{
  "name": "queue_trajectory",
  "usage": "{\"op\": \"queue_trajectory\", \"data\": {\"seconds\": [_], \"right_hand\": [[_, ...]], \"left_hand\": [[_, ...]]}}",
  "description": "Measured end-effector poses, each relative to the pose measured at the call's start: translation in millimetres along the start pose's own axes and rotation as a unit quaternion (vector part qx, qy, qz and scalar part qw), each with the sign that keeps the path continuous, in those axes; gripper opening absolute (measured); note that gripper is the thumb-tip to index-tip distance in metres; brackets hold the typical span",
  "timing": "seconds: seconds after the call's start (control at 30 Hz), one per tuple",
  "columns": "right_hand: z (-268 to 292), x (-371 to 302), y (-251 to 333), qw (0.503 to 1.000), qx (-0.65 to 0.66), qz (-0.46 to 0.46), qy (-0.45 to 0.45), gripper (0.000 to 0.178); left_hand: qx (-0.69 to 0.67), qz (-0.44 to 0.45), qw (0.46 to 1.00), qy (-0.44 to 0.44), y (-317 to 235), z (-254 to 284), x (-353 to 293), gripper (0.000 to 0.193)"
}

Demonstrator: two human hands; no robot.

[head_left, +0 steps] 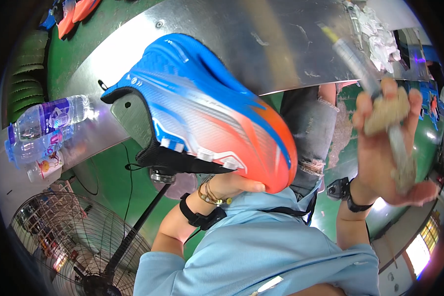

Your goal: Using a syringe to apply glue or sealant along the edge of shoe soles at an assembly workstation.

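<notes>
My left hand (237,186) is closed on the toe end of a blue, grey and orange shoe upper (207,111), thumb along its underside edge. The upper hangs sideways without a sole, its heel pointing left. A grey-green shoe last (133,116) with a hole shows in its collar opening. My right hand (380,158) is raised at the right, palm up. Its fingers curl round a beige lump (387,114) and a slim silver pen-like tool (355,61) with a yellowish tip. Motion blurs this hand, and what the lump is cannot be told.
A shiny metal bench (217,24) spans the far side. Plastic bottles (52,118) lie on its left part, and crumpled white material (377,37) at far right. A caged fan (79,237) stands lower left. More orange shoes (76,15) are at upper left.
</notes>
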State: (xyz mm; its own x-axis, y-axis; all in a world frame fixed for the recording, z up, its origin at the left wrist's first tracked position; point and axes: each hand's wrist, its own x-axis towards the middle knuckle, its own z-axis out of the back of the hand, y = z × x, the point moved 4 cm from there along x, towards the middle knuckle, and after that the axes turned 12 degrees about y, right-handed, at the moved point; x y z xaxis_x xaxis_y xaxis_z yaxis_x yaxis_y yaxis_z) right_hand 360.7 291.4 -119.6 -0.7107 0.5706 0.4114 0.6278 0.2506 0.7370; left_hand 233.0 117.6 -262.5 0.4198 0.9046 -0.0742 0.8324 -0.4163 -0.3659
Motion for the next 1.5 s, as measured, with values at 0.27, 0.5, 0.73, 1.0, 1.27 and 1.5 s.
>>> {"op": "queue_trajectory", "data": {"seconds": [0.27,0.5,0.73,1.0,1.27,1.5], "right_hand": [[-32,27,-46,0.988,0.064,-0.115,0.086,0.067],[-38,28,-58,0.985,0.018,-0.162,0.057,0.059],[-42,28,-59,0.98,-0.036,-0.187,0.054,0.056],[-48,17,-44,0.976,-0.051,-0.205,0.044,0.048],[-47,-1,-29,0.974,-0.04,-0.205,0.091,0.034],[-48,-27,-10,0.976,-0.045,-0.206,0.053,0.034]], "left_hand": [[0.07,0.055,0.992,-0.091,2,3,-6,0.043],[0.045,0.135,0.99,-0.01,6,2,-3,0.067],[0.063,0.159,0.984,-0.048,-7,-8,-4,0.068],[0.077,0.056,0.991,-0.096,-6,-4,-3,0.05],[0.046,0.011,0.995,-0.09,-3,-4,-8,0.059],[0.025,-0.036,0.995,-0.091,-3,-10,-3,0.06]]}}
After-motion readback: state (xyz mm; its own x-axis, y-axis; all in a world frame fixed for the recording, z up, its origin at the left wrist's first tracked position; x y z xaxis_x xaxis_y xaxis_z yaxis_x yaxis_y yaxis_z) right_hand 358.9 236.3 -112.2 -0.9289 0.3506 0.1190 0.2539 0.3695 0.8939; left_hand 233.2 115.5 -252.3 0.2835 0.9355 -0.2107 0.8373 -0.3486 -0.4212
